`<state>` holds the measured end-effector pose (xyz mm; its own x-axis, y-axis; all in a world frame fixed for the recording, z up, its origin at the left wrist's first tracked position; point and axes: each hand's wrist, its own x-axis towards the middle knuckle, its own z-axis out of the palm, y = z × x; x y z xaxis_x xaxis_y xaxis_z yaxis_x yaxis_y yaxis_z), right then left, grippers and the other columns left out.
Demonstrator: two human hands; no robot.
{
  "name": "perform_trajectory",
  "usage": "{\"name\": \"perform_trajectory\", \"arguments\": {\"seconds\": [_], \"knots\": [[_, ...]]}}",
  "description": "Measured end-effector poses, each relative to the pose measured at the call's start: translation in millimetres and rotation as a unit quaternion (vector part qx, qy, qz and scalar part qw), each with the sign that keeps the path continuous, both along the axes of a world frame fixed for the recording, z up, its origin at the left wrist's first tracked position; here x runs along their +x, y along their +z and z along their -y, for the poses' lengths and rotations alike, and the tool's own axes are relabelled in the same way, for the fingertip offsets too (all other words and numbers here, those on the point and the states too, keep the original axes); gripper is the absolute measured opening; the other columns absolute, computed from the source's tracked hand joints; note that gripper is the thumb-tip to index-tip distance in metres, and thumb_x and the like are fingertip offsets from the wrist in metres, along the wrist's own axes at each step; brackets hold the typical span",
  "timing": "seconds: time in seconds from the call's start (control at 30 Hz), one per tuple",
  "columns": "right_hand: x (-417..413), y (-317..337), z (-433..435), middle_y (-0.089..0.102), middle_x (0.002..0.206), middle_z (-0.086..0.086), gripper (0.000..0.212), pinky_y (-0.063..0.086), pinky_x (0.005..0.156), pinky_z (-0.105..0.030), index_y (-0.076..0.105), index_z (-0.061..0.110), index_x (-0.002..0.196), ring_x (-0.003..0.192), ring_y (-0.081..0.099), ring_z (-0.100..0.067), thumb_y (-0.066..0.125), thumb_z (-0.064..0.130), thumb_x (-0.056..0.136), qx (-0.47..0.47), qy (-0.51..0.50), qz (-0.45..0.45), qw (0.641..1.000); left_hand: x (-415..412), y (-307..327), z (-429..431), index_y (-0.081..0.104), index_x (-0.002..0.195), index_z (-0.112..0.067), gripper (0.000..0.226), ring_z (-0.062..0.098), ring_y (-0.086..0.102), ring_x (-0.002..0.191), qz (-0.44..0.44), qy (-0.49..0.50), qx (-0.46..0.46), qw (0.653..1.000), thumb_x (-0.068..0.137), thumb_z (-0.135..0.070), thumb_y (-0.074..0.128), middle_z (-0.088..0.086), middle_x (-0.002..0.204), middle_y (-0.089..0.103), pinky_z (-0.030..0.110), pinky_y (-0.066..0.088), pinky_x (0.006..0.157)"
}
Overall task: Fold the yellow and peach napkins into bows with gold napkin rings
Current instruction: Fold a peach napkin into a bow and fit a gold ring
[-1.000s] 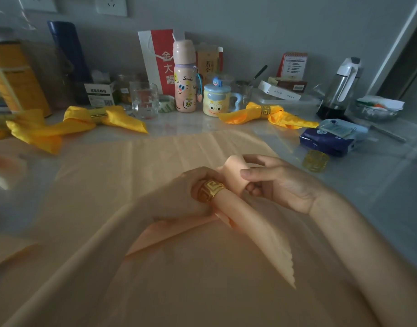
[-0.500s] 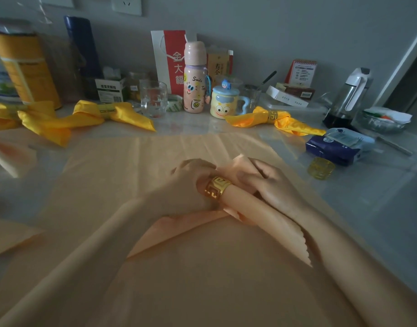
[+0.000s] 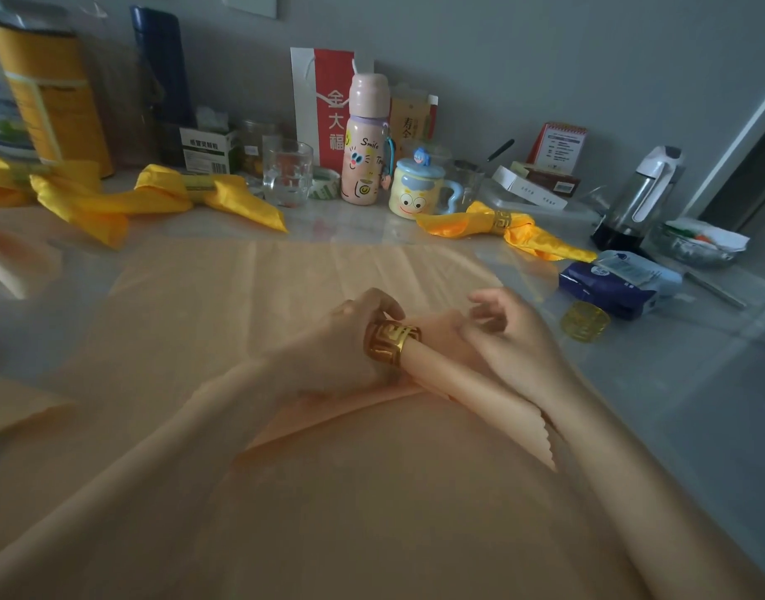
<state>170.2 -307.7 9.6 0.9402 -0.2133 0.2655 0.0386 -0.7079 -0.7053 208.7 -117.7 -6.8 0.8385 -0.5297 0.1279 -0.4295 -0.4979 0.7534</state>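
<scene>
Draping glossy grey counter (image 3: 675, 426), peach cloth (image 3: 350, 513); yellow bows (image 3: 168, 197) near wall (image 3: 545, 58).

Grey table (image 3: 697, 409) with spread peach cloth (image 3: 329, 513), yellow napkin bows (image 3: 168, 197), spare gold ring (image 3: 584, 321)

Ring (image 3: 391, 346) swallows the middle of the napkin (image 3: 480, 400), left hand (image 3: 329, 344) covers the stretch beyond; leftmost yellow bow (image 3: 8, 179) runs off frame.

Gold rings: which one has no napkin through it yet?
The loose ring on the tabletop by the blue tissue pack. Others each circle a napkin: the held ring in the left hand wraps the peach napkin, the rest yellow bows.
</scene>
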Motion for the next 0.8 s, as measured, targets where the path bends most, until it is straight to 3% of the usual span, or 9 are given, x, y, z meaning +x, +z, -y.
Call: {"name": "perform_trajectory", "arguments": {"seconds": [0.07, 0.13, 0.23, 0.4, 0.47, 0.53, 0.67, 0.77, 0.8], "knots": [[-9.6, 9.1, -1.5, 0.064, 0.094, 0.0, 0.021, 0.042, 0.072, -0.015, 0.061, 0.018, 0.091, 0.079, 0.055, -0.005, 0.065, 0.037, 0.083, 0.019, 0.049, 0.043, 0.998, -1.3, 0.8, 1.0, 0.045, 0.113, -0.028, 0.058, 0.012, 0.05, 0.098, 0.005, 0.003, 0.027, 1.0, 0.067, -0.024, 0.08, -0.002, 0.11, 0.056, 0.021, 0.038, 0.083], [-19.5, 14.4, -10.3, 0.065, 0.087, 0.0, 0.03, 0.045, 0.076, -0.026, 0.061, 0.02, 0.086, 0.078, 0.057, -0.008, 0.06, 0.049, 0.079, 0.04, 0.136, -0.047, 0.989, -4.2, 2.3, 2.3, 0.048, 0.117, -0.03, 0.058, 0.013, 0.046, 0.103, 0.019, 0.006, 0.055, 0.998, 0.067, -0.03, 0.079, -0.005, 0.106, 0.051, 0.024, 0.038, 0.091], [-23.9, 8.0, -18.3, 0.062, 0.082, 0.011, 0.009, 0.044, 0.071, -0.024, 0.055, 0.028, 0.086, 0.075, 0.057, -0.003, 0.061, 0.035, 0.087, -0.062, 0.192, -0.139, 0.97, -8.0, 7.1, 3.5, 0.055, 0.116, -0.029, 0.054, 0.016, 0.043, 0.113, 0.048, -0.011, 0.082, 0.995, 0.067, -0.034, 0.077, -0.01, 0.1, 0.053, 0.031, 0.036, 0.099], [-22.0, 3.5, -19.5, 0.061, 0.068, 0.014, 0.017, 0.039, 0.057, -0.016, 0.056, 0.028, 0.079, 0.061, 0.052, 0.001, 0.056, 0.015, 0.089, -0.052, 0.189, -0.074, 0.978, -6.5, 7.0, 1.2, 0.057, 0.118, -0.029, 0.078, 0.016, 0.044, 0.109, 0.073, -0.01, 0.071, 0.995, 0.047, -0.06, 0.056, -0.007, 0.107, 0.057, 0.032, 0.035, 0.099], [-22.3, 7.0, -17.0, 0.058, 0.063, 0.012, 0.02, 0.036, 0.055, -0.018, 0.054, 0.026, 0.074, 0.058, 0.048, -0.002, 0.053, 0.008, 0.083, -0.061, 0.189, -0.084, 0.976, -6.2, 5.8, 1.5, 0.056, 0.117, -0.031, 0.073, 0.015, 0.044, 0.109, 0.075, -0.001, 0.062, 0.995, 0.05, -0.059, 0.063, -0.01, 0.102, 0.053, 0.032, 0.035, 0.099], [-21.8, 12.0, -11.6, 0.057, 0.063, 0.004, 0.009, 0.036, 0.057, -0.026, 0.055, 0.021, 0.075, 0.058, 0.048, -0.008, 0.053, 0.012, 0.076, -0.045, 0.194, -0.118, 0.973, -5.8, 5.2, 1.6, 0.056, 0.118, -0.03, 0.064, 0.016, 0.043, 0.112, 0.073, 0.003, 0.057, 0.996, 0.06, -0.048, 0.075, -0.012, 0.101, 0.049, 0.033, 0.034, 0.101], [-23.2, 14.2, -5.9, 0.057, 0.068, -0.008, 0.02, 0.038, 0.062, -0.034, 0.055, 0.017, 0.072, 0.063, 0.05, -0.016, 0.056, -0.001, 0.08, -0.042, 0.204, -0.186, 0.96, -5.1, 4.6, 2.9, 0.054, 0.12, -0.03, 0.066, 0.013, 0.042, 0.113, 0.085, -0.007, 0.062, 0.994, 0.058, -0.048, 0.071, -0.013, 0.102, 0.05, 0.036, 0.033, 0.103], [-28.1, 16.4, -9.5, 0.062, 0.079, -0.007, 0.003, 0.043, 0.069, -0.033, 0.063, 0.014, 0.082, 0.072, 0.056, -0.013, 0.064, 0.015, 0.085, -0.021, 0.216, -0.234, 0.948, -5.7, 1.9, 5.5, 0.051, 0.124, -0.03, 0.061, 0.015, 0.04, 0.115, 0.11, -0.019, 0.083, 0.99, 0.069, -0.038, 0.076, -0.009, 0.11, 0.053, 0.028, 0.029, 0.099], [-28.3, 17.3, -10.4, 0.061, 0.08, -0.006, 0.02, 0.042, 0.07, -0.032, 0.064, 0.01, 0.089, 0.074, 0.055, -0.012, 0.065, 0.03, 0.086, -0.004, 0.213, -0.243, 0.946, -6.5, 1.1, 6.4, 0.049, 0.126, -0.032, 0.06, 0.014, 0.037, 0.117, 0.12, -0.018, 0.089, 0.989, 0.072, -0.035, 0.075, -0.01, 0.111, 0.052, 0.023, 0.026, 0.094]]}}
